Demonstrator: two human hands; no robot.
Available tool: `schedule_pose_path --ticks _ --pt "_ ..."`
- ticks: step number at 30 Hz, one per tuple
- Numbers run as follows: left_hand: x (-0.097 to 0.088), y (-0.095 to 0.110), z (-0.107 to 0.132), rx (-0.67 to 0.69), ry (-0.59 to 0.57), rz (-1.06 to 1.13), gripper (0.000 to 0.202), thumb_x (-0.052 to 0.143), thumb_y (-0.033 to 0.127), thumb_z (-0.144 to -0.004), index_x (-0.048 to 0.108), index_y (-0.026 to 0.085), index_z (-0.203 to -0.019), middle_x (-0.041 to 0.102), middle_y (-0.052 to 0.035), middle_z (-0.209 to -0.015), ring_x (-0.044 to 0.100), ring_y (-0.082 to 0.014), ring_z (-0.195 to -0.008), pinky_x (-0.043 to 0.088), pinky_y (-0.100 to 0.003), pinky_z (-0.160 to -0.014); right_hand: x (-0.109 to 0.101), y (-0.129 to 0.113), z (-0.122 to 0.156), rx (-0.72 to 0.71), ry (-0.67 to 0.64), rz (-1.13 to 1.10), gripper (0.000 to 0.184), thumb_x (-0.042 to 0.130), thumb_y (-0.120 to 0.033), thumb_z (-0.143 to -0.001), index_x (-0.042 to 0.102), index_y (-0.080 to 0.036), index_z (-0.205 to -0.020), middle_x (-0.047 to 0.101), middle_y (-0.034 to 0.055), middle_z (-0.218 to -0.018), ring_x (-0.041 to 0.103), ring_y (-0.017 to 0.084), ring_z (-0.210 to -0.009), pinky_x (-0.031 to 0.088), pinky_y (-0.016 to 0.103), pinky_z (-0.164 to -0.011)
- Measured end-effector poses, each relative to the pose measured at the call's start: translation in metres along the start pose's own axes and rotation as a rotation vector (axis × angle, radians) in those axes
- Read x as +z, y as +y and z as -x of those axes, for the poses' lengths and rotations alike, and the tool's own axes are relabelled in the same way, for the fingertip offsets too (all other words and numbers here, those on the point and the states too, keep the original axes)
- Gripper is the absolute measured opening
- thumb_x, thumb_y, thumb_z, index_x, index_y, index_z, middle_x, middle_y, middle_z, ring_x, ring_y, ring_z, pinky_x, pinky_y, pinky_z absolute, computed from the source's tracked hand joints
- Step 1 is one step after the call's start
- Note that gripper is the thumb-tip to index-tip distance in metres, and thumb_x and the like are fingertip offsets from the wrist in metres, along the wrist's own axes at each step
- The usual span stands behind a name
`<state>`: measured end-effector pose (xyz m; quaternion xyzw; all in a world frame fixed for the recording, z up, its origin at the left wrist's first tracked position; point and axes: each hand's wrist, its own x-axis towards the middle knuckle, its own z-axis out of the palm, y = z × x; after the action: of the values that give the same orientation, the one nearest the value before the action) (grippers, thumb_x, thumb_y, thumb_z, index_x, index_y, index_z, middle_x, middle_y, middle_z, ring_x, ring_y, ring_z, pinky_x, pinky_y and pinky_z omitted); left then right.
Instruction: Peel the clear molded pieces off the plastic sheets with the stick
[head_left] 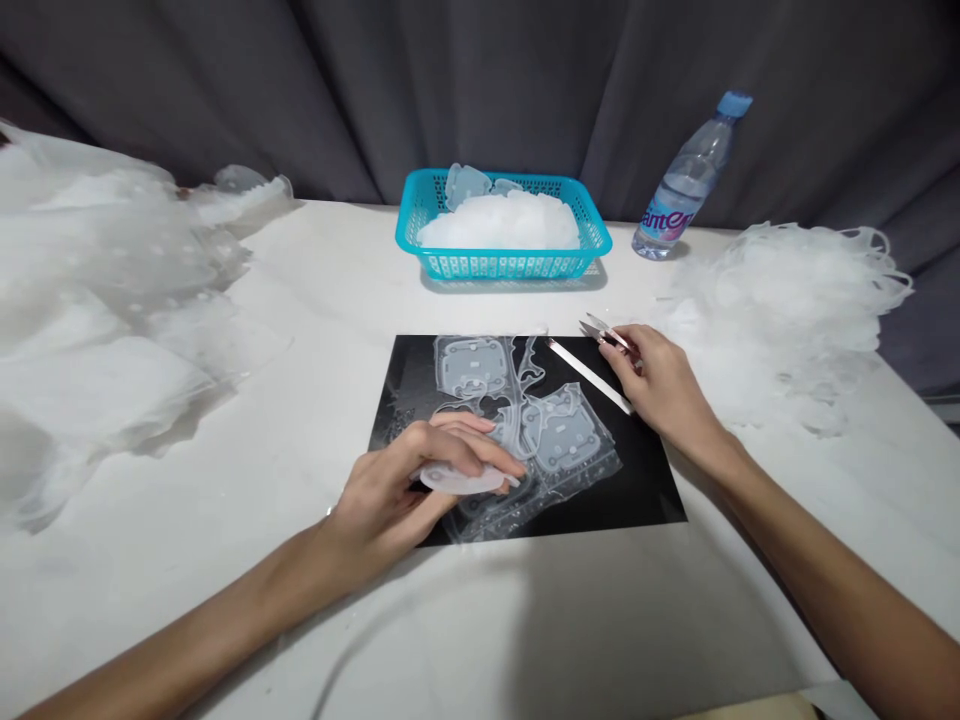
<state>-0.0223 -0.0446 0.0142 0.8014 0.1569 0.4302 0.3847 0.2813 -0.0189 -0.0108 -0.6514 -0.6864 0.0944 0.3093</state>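
My left hand (401,485) is closed around a small rounded translucent plastic piece (457,480), held over the front left of a black mat (649,495). Pinched in my right hand (660,385) are small thread snips (594,328), at the mat's back right corner, with their blades pointing away to the left. Flat on the mat lie clear moulded plastic sheets (562,440) with rounded shapes in them, plus curly cut-off plastic scraps (516,400). A slim white stick (591,377) rests beside my right hand. My left fingers partly cover the sheets below.
Behind the mat stands a turquoise basket (510,265) full of translucent pieces. A water bottle (679,190) is right of it. A large heap of plastic sheets (97,300) fills the table's left side, and tangled plastic offcuts (795,300) lie at the right. A dark curtain (510,80) hangs behind.
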Motion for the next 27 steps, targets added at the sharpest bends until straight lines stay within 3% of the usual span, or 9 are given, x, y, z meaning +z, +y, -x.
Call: schedule_pose_path --ticks 6,9,11,14,16,18,21,24,27 --pt "0.003 -0.001 0.006 -0.125 0.045 0.019 0.020 0.061 0.005 -0.099 0.056 0.023 -0.106 0.081 -0.0006 -0.091 0.081 -0.0200 -0.091 0.058 -0.044 -0.105 0.005 -0.004 0.004 -0.122 0.045 0.280 0.035 0.042 -0.037 -0.108 0.070 -0.017 -0.118 0.070 0.0135 -0.098 0.062 0.028 -0.091 0.043 0.035 -0.066" --pt "0.004 0.004 0.004 -0.366 0.081 0.044 0.013 0.066 0.018 -0.100 0.054 0.022 -0.098 0.080 -0.0003 -0.083 0.080 -0.0185 -0.074 0.066 -0.034 -0.078 0.006 -0.005 0.003 -0.154 0.062 0.413 0.038 0.040 -0.038 -0.109 0.070 -0.019 -0.120 0.069 0.0148 -0.102 0.059 0.030 -0.095 0.041 0.034 -0.061" --pt "0.004 0.008 0.000 -0.550 0.045 0.104 0.017 0.068 0.029 -0.100 0.052 0.022 -0.096 0.079 -0.0004 -0.081 0.073 -0.0147 -0.056 0.061 -0.025 -0.055 0.004 -0.009 0.001 -0.161 0.081 0.445 0.038 0.043 -0.040 -0.108 0.071 -0.019 -0.122 0.068 0.0168 -0.106 0.056 0.032 -0.099 0.045 0.037 -0.066" --pt "0.005 0.012 -0.003 -0.753 -0.048 0.153 0.026 0.070 0.041 -0.097 0.051 0.024 -0.103 0.076 0.0026 -0.073 0.064 -0.0124 -0.043 0.050 -0.021 -0.039 -0.003 -0.028 0.006 -0.221 0.080 0.233 0.036 0.050 -0.042 -0.106 0.070 -0.021 -0.127 0.067 0.0166 -0.115 0.055 0.033 -0.106 0.050 0.046 -0.085" --pt "0.007 0.012 -0.003 -0.811 -0.086 0.150 0.031 0.070 0.043 -0.096 0.048 0.026 -0.109 0.067 0.0076 -0.062 0.059 -0.0121 -0.039 0.045 -0.019 -0.036 -0.005 -0.050 0.016 -0.293 -0.066 -0.084 0.032 0.055 -0.041 -0.105 0.069 -0.024 -0.129 0.067 0.0120 -0.118 0.058 0.028 -0.107 0.050 0.045 -0.094" --pt "0.010 0.010 0.000 -0.783 -0.108 0.128 0.032 0.069 0.043 -0.097 0.045 0.027 -0.112 0.062 0.0100 -0.061 0.058 -0.0115 -0.040 0.044 -0.019 -0.038 -0.002 -0.073 0.028 -0.264 -0.334 -0.379 0.034 0.062 -0.040 -0.102 0.065 -0.024 -0.133 0.070 0.0062 -0.107 0.063 0.020 -0.092 0.053 0.035 -0.086" --pt "0.012 0.003 0.006 -0.667 -0.111 0.007 0.033 0.069 0.041 -0.097 0.045 0.027 -0.114 0.069 0.0048 -0.079 0.065 -0.0130 -0.057 0.051 -0.022 -0.051 0.002 -0.092 0.036 -0.241 -0.436 -0.523 0.018 0.065 -0.034 -0.101 0.072 -0.020 -0.109 0.071 0.0029 -0.092 0.063 0.016 -0.079 0.051 0.030 -0.076" --pt "0.009 -0.001 0.010 -0.533 -0.110 -0.142 0.046 0.073 0.040 -0.095 0.045 0.027 -0.129 0.072 -0.0052 -0.112 0.071 -0.0186 -0.087 0.060 -0.030 -0.074 -0.017 -0.077 0.022 -0.141 -0.182 -0.545 0.014 0.066 -0.031 -0.099 0.072 -0.020 -0.091 0.070 0.0023 -0.085 0.062 0.016 -0.076 0.049 0.029 -0.070" --pt "0.001 -0.002 0.009 -0.457 -0.188 -0.331 0.052 0.069 0.039 -0.098 0.044 0.028 -0.143 0.063 -0.0116 -0.137 0.068 -0.0242 -0.111 0.059 -0.038 -0.093 -0.059 -0.029 -0.004 0.050 0.318 -0.462 0.015 0.071 -0.036 -0.094 0.070 -0.022 -0.090 0.068 0.0022 -0.081 0.054 0.015 -0.063 0.045 0.031 -0.061"
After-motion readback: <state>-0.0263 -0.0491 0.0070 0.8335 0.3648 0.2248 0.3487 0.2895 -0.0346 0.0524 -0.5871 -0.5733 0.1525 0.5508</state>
